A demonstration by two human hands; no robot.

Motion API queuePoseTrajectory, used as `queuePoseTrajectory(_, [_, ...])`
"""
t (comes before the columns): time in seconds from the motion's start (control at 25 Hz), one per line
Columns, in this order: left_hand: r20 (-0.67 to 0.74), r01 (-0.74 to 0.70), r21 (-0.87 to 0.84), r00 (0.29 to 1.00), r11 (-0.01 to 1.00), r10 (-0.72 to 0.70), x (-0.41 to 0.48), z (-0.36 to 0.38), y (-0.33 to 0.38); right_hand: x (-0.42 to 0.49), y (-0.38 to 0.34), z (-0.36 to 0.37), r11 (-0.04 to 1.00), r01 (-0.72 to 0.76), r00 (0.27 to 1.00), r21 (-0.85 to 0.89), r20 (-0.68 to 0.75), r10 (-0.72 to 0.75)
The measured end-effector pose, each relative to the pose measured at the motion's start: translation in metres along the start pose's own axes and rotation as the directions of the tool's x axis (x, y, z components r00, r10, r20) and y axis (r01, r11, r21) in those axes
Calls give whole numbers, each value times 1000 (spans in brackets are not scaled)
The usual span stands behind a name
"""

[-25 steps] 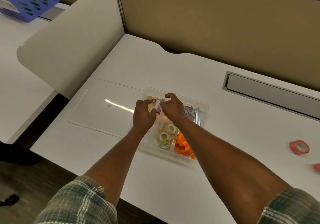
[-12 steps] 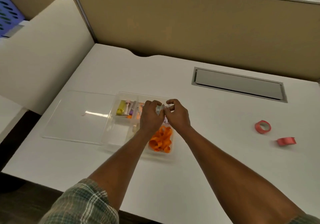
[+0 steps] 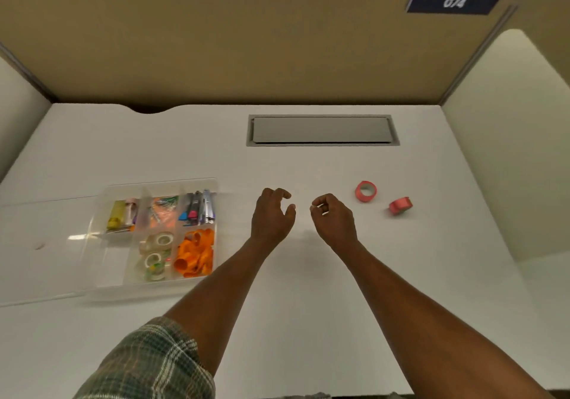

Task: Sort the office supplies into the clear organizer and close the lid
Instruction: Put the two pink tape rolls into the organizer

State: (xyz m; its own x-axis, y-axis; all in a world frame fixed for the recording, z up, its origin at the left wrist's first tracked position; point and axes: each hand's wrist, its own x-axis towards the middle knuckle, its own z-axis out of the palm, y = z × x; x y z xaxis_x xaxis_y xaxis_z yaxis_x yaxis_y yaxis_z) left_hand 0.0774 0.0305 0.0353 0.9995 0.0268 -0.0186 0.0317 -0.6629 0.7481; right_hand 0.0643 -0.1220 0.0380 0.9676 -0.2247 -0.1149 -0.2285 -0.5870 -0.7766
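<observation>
The white table [image 3: 293, 275] is mostly bare, with a grey cable hatch [image 3: 322, 130] set into it at the back. At the left sits the clear organizer [image 3: 105, 287], its lid [image 3: 43, 244] folded out flat to the left, so nothing is shut yet. The compartments hold markers and pens [image 3: 197, 207], orange bands [image 3: 194, 255], clear tape rolls [image 3: 154, 253] and some small bits I cannot make out.

Both arms reach to the middle of the table. The left hand [image 3: 271, 216] hangs with fingers loosely spread and carries nothing. The right hand [image 3: 334, 218] is loosely curled, thumb near forefinger, and looks empty too, though I cannot be sure nothing tiny is pinched there.

Two red tape rolls lie to the right, well apart from the organizer: one flat [image 3: 366, 191], one on its edge [image 3: 400, 205].

As I see it, the upright roll is the risk: a careless nudge could send it rolling toward the table's right side. The tape compartment also looks nearly full, so a roll standing proud could stop the lid closing. And that lid, wide and see-through, could be leaned on unnoticed.
</observation>
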Motion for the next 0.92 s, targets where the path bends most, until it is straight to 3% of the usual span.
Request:
queuePoseTrajectory(0.24, [132, -63, 53, 990, 997, 56, -9, 75, 53, 5, 74, -77, 992, -106, 990, -62, -102, 99])
queuePoseTrajectory(0.4, [289, -201, 186, 947, 962, 142, -5, 113, 80, 16, 109, -119, 979, -166, 979, -117, -140, 149])
queuePoseTrajectory(0.64, [540, -386, 403, 832, 830, 125, 20, 151, 105, 51, 145, -164, 893, -119, 974, -434, 122, 189])
queuePoseTrajectory(0.8, [602, -404, 480, 797, 778, 42, 34, 167, 106, 68, 150, -168, 899, -56, 963, -435, 214, 163])
queuePoseTrajectory(0.92, [622, -406, 514, 783, 756, -3, 35, 173, 102, 66, 155, -161, 917, -67, 973, -394, 178, 148])
